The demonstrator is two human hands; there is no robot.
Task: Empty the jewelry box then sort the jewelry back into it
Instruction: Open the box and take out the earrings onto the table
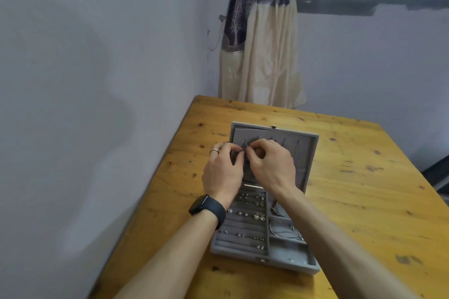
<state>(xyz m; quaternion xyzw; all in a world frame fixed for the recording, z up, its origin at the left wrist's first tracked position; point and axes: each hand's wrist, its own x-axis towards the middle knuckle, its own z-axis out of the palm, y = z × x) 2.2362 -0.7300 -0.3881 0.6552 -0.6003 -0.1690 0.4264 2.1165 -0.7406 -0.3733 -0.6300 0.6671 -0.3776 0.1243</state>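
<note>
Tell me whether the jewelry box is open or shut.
Open. The jewelry box has its lid swung back, lining showing, earrings exposed in its rows. Left hand and right hand pinch a dark piece.

The small dark piece (244, 147) pinched between left grip (222, 172) and right grip (272, 165) is too small to identify; the counter (364, 201) is cut off at its near edge.

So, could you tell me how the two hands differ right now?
The left hand wears a ring and a black watch; the right hand wears neither. The left hand is over the left edge of the lid, the right hand over its middle. Both pinch the same small dark piece.
</note>
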